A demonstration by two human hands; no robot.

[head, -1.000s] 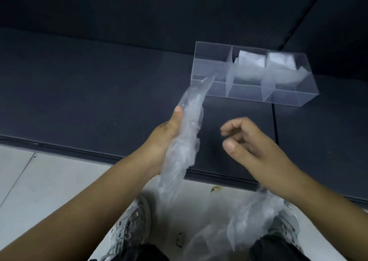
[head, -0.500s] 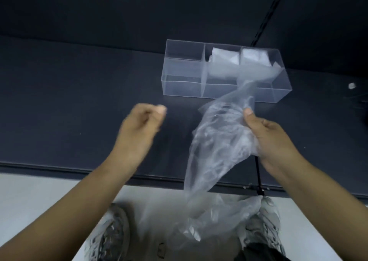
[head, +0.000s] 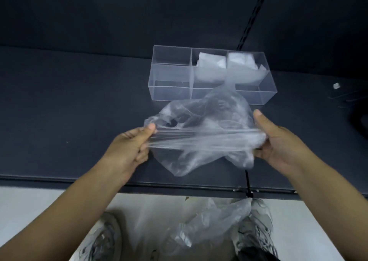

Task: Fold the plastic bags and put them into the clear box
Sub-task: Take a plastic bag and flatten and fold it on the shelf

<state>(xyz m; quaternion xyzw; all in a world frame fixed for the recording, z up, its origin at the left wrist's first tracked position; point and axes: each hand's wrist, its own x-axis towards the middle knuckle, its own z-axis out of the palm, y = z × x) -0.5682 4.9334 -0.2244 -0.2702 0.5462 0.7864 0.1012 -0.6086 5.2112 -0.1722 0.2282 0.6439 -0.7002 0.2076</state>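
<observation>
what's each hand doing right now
Left hand: closed, gripping the left edge of the plastic bag.
Right hand: closed, gripping the bag's right edge.

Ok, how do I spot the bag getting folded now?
Look above the dark table, in front of the clear box. The plastic bag is stretched between the left hand and right hand; the folded bags sit inside the box, the crumpled bags lie by the shoes.

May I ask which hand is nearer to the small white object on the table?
Right. The right hand is left of the small white object; the left hand is much farther left.
</observation>
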